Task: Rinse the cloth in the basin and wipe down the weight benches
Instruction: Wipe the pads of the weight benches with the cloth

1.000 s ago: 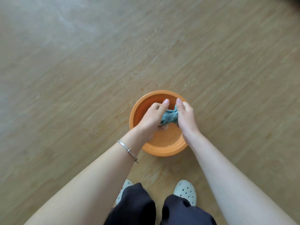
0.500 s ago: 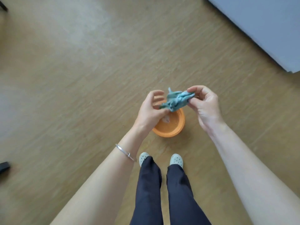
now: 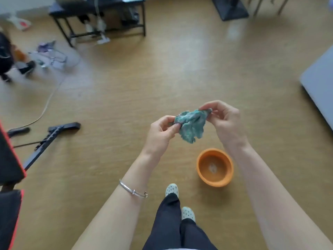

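Both hands are raised in front of the body, a short gap apart, with the cloth between them. The left hand pinches the cloth's left end between thumb and curled fingertips. The right hand pinches the opposite end between thumb and forefinger, its other fingers loosely curled behind. The cloth is teal, crumpled and bunched; its upper edge spans from one hand to the other, and the lower part hangs free beneath them. The orange basin stands on the wooden floor below the right wrist, well apart from the cloth and touched by neither hand. A pale patch shows at its bottom; whether it holds water cannot be told. A silver bracelet sits on the left forearm. Below the hands are dark trousers and two pale perforated shoes, the nearer one just beside the basin. Far out to the left of the left hand is a black pad with red edging, with a black floor bar beside it. Beyond the hands stands a black-framed table. To the right of the right hand lies a grey slab.
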